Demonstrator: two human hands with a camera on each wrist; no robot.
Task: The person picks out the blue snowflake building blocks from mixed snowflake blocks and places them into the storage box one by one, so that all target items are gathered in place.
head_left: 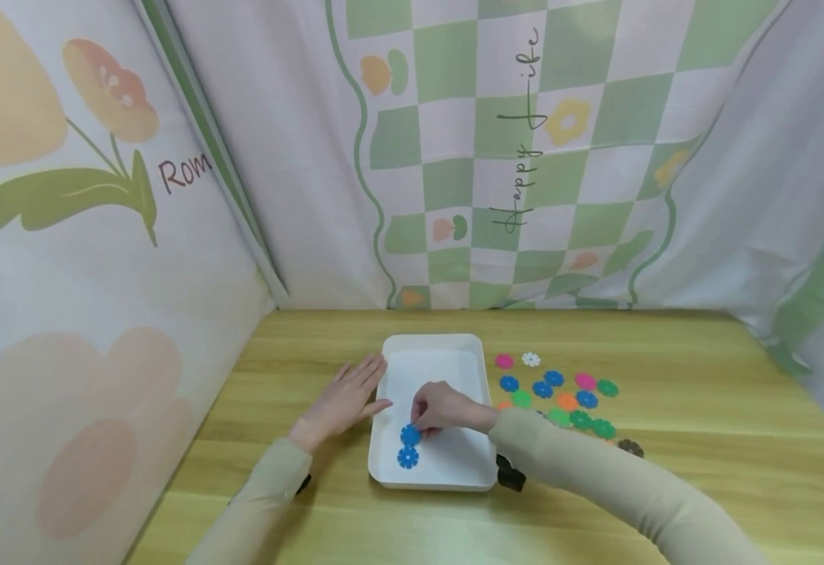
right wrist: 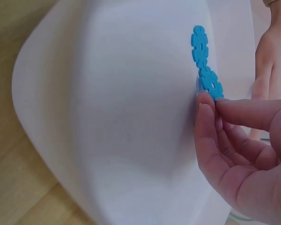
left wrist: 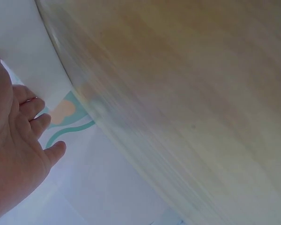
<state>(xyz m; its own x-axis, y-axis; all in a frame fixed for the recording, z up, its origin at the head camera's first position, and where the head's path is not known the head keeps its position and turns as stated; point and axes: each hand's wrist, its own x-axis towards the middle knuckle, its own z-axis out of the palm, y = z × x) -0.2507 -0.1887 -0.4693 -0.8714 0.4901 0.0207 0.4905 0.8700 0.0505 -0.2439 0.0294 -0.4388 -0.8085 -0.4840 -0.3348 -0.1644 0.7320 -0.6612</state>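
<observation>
Currently my right hand pinches the farther of two blue discs, seemingly linked, in the near-left part of the tray; their row runs along its long side. My left hand, fingers extended, lies at the tray's left rim, farther from the discs.
</observation>
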